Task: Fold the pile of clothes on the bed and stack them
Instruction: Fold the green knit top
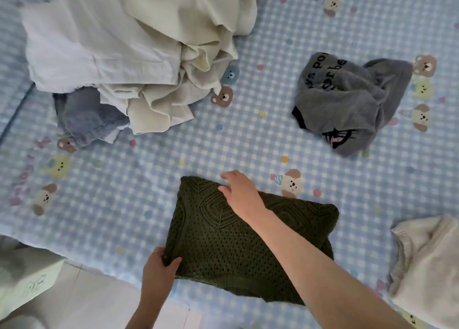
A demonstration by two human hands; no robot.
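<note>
A dark green knitted sweater (pixel 223 244) lies folded into a rectangle near the front edge of the bed (pixel 248 140). My left hand (pixel 159 266) grips its near left corner, thumb on top. My right hand (pixel 238 192) reaches across the sweater and rests with relaxed fingers on its far edge. A pile of unfolded clothes (pixel 139 45), mostly white and cream with a piece of blue denim (pixel 84 117) beneath, sits at the back left. A crumpled grey garment with lettering (pixel 347 100) lies apart at the right.
The bed has a light blue checked sheet with bear prints. A cream fleece garment (pixel 432 264) lies at the front right edge. A pale box (pixel 27 276) and the floor show below the bed's front left edge.
</note>
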